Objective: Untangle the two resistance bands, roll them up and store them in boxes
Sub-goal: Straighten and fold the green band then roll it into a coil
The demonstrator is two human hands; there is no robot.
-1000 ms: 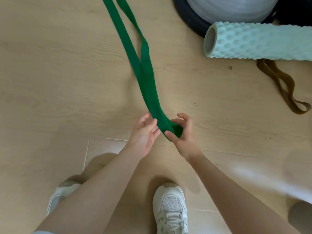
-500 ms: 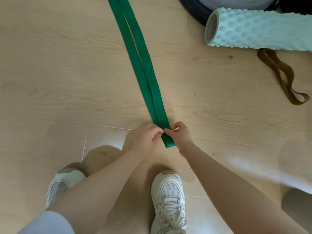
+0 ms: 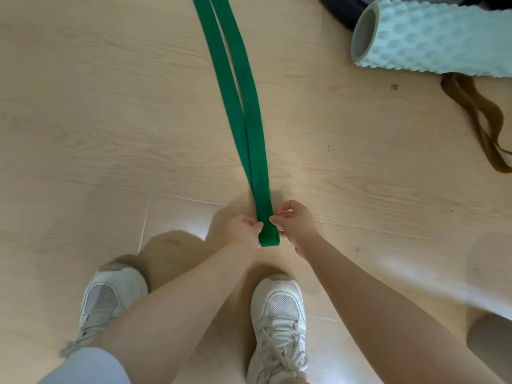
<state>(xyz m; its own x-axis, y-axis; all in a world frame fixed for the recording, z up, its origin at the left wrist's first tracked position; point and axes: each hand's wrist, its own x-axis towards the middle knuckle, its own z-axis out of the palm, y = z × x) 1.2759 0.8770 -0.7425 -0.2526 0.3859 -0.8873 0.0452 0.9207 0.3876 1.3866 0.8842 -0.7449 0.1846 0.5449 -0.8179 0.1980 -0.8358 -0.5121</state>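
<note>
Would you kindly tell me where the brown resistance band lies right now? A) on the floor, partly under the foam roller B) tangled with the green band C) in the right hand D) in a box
A: the brown resistance band lies on the floor, its far end tucked under the foam roller, apart from the green band.

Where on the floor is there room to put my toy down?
Bare floor lies left of the green band, and between it and the foam roller. It is crowded near the brown band and the shoes.
</note>
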